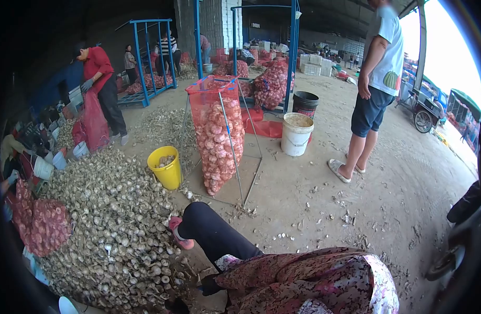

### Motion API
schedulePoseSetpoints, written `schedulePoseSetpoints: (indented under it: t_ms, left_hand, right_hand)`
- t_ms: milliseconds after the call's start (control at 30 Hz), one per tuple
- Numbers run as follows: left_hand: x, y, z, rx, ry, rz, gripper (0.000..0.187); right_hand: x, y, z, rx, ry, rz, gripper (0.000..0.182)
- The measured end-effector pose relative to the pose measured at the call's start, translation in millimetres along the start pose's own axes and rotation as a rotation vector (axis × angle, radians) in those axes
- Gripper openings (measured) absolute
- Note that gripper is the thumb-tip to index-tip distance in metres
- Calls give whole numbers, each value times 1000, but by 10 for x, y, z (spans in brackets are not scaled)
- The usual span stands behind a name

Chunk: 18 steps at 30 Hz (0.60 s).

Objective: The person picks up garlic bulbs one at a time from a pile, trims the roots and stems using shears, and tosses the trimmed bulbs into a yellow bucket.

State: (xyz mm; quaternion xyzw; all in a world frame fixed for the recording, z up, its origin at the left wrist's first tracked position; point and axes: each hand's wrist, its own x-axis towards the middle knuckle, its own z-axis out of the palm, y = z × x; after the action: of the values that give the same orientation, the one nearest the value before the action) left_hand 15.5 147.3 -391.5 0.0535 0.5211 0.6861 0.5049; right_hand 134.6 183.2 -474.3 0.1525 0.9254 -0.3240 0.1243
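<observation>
My right hand (211, 285), dark and apparently gloved, shows at the end of a floral sleeve (282, 272), low in the head view. Its fingers are too shadowed to make out, and so is anything they may hold. A dark shape at the bottom edge, against the garlic, seems to be my left hand (177, 305); most of it is cut off. Both are beside a wide heap of garlic bulbs (114, 225) on the ground. My dark-trousered leg (214, 233) stretches forward, with a pink shoe (181, 233) at the heap's edge.
A yellow bucket (169, 175) with some bulbs stands past the heap. Beyond it, a metal frame (231, 125) holds a tall red net sack of garlic (217, 141). A white bucket (297, 141) and a standing person (376, 73) are rightward. Another filled sack (46, 225) lies left.
</observation>
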Motion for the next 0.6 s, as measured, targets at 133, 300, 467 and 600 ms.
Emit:
schedulePoseSetpoints:
  t_ms: [133, 300, 467, 600]
  left_hand:
    - [40, 22, -64, -10, 16, 1, 37]
    - [88, 52, -135, -22, 35, 4, 37]
    - [133, 75, -236, -30, 70, 6, 37]
    - [181, 114, -288, -45, 88, 7, 38]
  right_hand:
    - [-24, -106, -92, 77, -39, 50, 43]
    - [22, -115, -120, 171, -72, 106, 37]
    - [63, -142, -107, 215, -88, 139, 34]
    - [-11, -213, -201, 185, -82, 150, 36]
